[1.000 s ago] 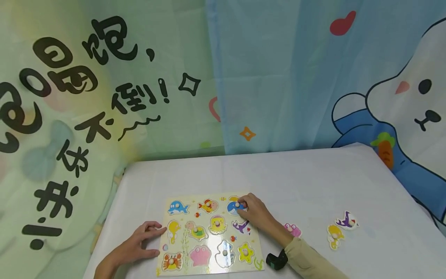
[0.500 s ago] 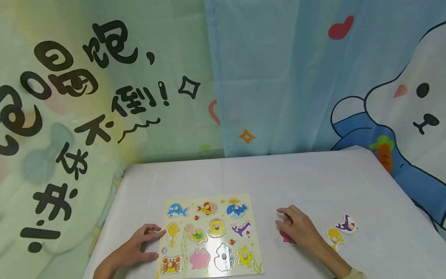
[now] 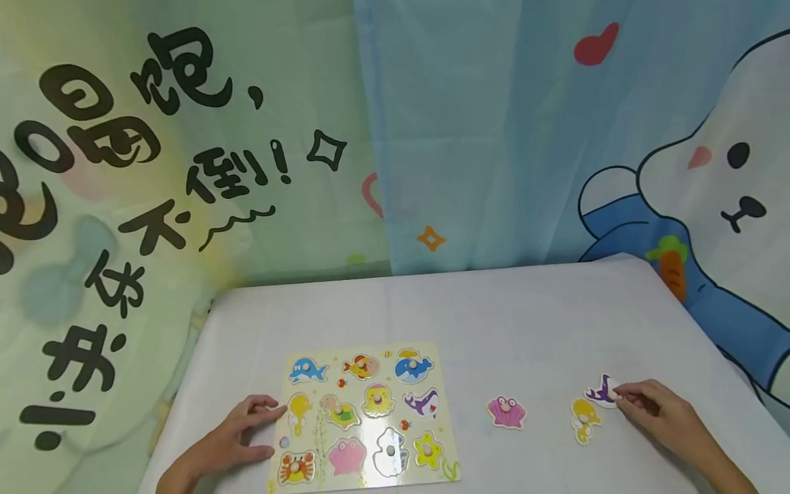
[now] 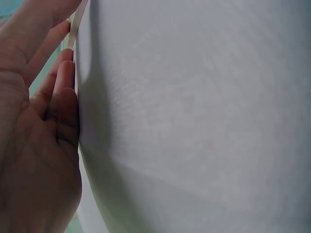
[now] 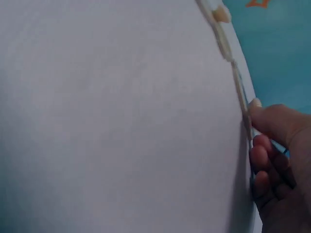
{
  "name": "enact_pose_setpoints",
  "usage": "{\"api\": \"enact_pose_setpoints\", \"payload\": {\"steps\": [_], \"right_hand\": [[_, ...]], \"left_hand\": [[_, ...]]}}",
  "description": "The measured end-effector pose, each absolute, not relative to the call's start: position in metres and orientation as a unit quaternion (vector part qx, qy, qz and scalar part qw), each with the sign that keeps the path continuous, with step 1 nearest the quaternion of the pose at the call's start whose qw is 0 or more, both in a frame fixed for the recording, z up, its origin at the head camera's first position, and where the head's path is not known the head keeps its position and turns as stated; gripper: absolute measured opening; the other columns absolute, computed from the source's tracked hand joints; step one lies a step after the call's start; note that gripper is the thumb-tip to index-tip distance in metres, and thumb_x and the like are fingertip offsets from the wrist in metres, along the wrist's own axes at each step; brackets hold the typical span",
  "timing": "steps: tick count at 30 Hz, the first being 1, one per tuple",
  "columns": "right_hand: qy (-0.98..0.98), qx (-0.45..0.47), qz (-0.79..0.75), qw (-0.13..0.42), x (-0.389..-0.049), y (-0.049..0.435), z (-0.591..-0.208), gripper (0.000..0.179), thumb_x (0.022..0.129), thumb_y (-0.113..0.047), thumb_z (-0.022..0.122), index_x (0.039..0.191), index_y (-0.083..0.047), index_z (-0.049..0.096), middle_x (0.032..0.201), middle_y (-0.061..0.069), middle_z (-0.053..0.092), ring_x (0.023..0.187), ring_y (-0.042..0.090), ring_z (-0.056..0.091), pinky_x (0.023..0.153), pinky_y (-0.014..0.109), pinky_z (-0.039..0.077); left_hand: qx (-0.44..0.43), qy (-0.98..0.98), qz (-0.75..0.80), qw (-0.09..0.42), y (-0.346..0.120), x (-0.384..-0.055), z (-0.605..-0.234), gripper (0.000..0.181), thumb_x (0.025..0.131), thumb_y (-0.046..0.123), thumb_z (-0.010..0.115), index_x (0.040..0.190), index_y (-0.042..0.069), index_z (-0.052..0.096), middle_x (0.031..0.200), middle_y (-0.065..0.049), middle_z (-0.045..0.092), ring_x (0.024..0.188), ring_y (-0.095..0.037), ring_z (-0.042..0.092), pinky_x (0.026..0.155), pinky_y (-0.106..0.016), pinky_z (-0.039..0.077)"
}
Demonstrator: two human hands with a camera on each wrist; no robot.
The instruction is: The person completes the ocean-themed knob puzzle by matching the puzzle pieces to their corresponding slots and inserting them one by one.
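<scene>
In the head view a knobbed wooden puzzle board [image 3: 321, 416] with sea-animal shapes lies flat on the white table. My left hand [image 3: 225, 439] rests beside its left edge, fingertips and thumb touching that edge, fingers relaxed. On the right, my right hand [image 3: 663, 412] pinches the purple whale-like piece [image 3: 597, 394] at its knob; the fingers cover its right end. Just below, a yellow seahorse-like piece [image 3: 583, 420] touches or nearly touches it. Between board and hand lies a pink crab-like piece [image 3: 507, 412]. The right wrist view shows the thumb [image 5: 277, 121] at the piece's edge.
The white table [image 3: 494, 315] reaches back to a printed curtain [image 3: 457, 137] with lettering and a bear. The board's whale, fish, crab and starfish pieces [image 3: 428, 449] sit in their places. Glare falls on the board's lower middle.
My right hand has gone from the board's upper right corner, over the pink piece, to the purple piece on the far right. The left hand stays at the board's edge.
</scene>
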State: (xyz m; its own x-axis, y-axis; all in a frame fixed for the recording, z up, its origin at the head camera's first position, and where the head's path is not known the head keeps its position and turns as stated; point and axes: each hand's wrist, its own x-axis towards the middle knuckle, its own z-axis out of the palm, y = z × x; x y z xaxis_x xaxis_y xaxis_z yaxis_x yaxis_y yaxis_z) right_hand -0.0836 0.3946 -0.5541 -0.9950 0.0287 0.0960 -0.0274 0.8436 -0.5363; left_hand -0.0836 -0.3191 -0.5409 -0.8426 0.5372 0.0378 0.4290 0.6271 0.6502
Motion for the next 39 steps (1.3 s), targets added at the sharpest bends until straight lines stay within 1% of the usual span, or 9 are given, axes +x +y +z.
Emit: {"api": "enact_pose_setpoints", "payload": {"steps": [7, 9, 13, 16, 19, 25, 31, 36, 39], "right_hand": [[-0.952, 0.025, 0.299, 0.057, -0.081, 0.396, -0.558, 0.019, 0.084, -0.010, 0.073, 0.103, -0.008, 0.072, 0.086, -0.013, 0.055, 0.071, -0.005, 0.043, 0.062, 0.010, 0.041], [-0.953, 0.022, 0.299, 0.048, -0.081, 0.396, -0.557, 0.019, 0.085, -0.011, 0.072, 0.103, -0.008, 0.072, 0.087, -0.011, 0.056, 0.072, -0.004, 0.043, 0.062, 0.010, 0.041], [-0.954, 0.001, 0.301, 0.012, -0.083, 0.398, -0.555, 0.021, 0.090, -0.021, 0.069, 0.105, -0.008, 0.072, 0.094, -0.002, 0.058, 0.075, -0.009, 0.042, 0.065, 0.009, 0.041], [-0.954, -0.008, 0.301, 0.001, -0.085, 0.399, -0.553, 0.023, 0.091, -0.026, 0.068, 0.105, -0.009, 0.072, 0.097, 0.001, 0.059, 0.078, -0.012, 0.041, 0.067, 0.007, 0.041], [-0.954, -0.010, 0.301, 0.003, -0.087, 0.400, -0.553, 0.022, 0.091, -0.027, 0.068, 0.103, -0.009, 0.071, 0.097, 0.000, 0.058, 0.078, -0.012, 0.041, 0.066, 0.007, 0.041], [-0.953, -0.013, 0.300, 0.039, -0.089, 0.395, -0.551, 0.024, 0.091, -0.027, 0.068, 0.104, -0.007, 0.070, 0.092, -0.002, 0.055, 0.074, -0.006, 0.041, 0.063, 0.010, 0.039], [-0.952, -0.009, 0.304, 0.038, -0.092, 0.370, -0.534, 0.023, 0.091, -0.027, 0.068, 0.101, -0.006, 0.070, 0.095, 0.002, 0.057, 0.075, -0.006, 0.040, 0.062, 0.014, 0.040], [-0.948, 0.020, 0.313, 0.052, -0.094, 0.332, -0.524, 0.012, 0.087, -0.020, 0.072, 0.093, -0.010, 0.070, 0.092, -0.001, 0.058, 0.076, -0.003, 0.042, 0.063, 0.016, 0.041], [-0.936, 0.057, 0.338, 0.080, -0.095, 0.301, -0.522, 0.008, 0.083, -0.012, 0.075, 0.089, -0.013, 0.069, 0.088, -0.004, 0.057, 0.075, -0.002, 0.045, 0.063, 0.016, 0.041]], "left_hand": [[0.269, 0.895, 0.346, 0.081, -0.320, -0.077, -0.543, 0.059, 0.083, 0.033, 0.075, 0.137, 0.015, 0.057, 0.127, -0.007, 0.050, 0.115, 0.007, 0.035, 0.092, -0.018, 0.037], [0.266, 0.895, 0.350, 0.084, -0.320, -0.076, -0.544, 0.059, 0.083, 0.033, 0.075, 0.137, 0.015, 0.057, 0.127, -0.007, 0.050, 0.115, 0.007, 0.035, 0.092, -0.016, 0.037], [0.260, 0.898, 0.346, 0.082, -0.319, -0.075, -0.544, 0.060, 0.083, 0.035, 0.074, 0.136, 0.015, 0.057, 0.127, -0.005, 0.050, 0.115, 0.008, 0.035, 0.093, -0.014, 0.035], [0.256, 0.900, 0.342, 0.083, -0.318, -0.076, -0.542, 0.060, 0.083, 0.037, 0.074, 0.136, 0.015, 0.057, 0.128, -0.005, 0.050, 0.115, 0.007, 0.035, 0.095, -0.013, 0.035], [0.250, 0.902, 0.340, 0.088, -0.318, -0.078, -0.541, 0.061, 0.083, 0.038, 0.074, 0.137, 0.016, 0.057, 0.129, -0.005, 0.049, 0.115, 0.007, 0.035, 0.095, -0.013, 0.034], [0.250, 0.903, 0.339, 0.087, -0.319, -0.081, -0.542, 0.061, 0.083, 0.039, 0.073, 0.137, 0.016, 0.056, 0.129, -0.003, 0.049, 0.115, 0.007, 0.035, 0.095, -0.011, 0.032], [0.254, 0.901, 0.343, 0.075, -0.317, -0.084, -0.541, 0.060, 0.082, 0.037, 0.075, 0.136, 0.015, 0.058, 0.128, -0.004, 0.049, 0.114, 0.006, 0.036, 0.094, -0.012, 0.033], [0.252, 0.901, 0.345, 0.076, -0.317, -0.085, -0.541, 0.060, 0.082, 0.038, 0.075, 0.135, 0.015, 0.058, 0.129, -0.003, 0.050, 0.115, 0.005, 0.036, 0.095, -0.012, 0.032], [0.260, 0.899, 0.345, 0.072, -0.317, -0.084, -0.542, 0.060, 0.082, 0.036, 0.075, 0.135, 0.013, 0.058, 0.128, -0.004, 0.050, 0.115, 0.005, 0.036, 0.094, -0.014, 0.034]]}}
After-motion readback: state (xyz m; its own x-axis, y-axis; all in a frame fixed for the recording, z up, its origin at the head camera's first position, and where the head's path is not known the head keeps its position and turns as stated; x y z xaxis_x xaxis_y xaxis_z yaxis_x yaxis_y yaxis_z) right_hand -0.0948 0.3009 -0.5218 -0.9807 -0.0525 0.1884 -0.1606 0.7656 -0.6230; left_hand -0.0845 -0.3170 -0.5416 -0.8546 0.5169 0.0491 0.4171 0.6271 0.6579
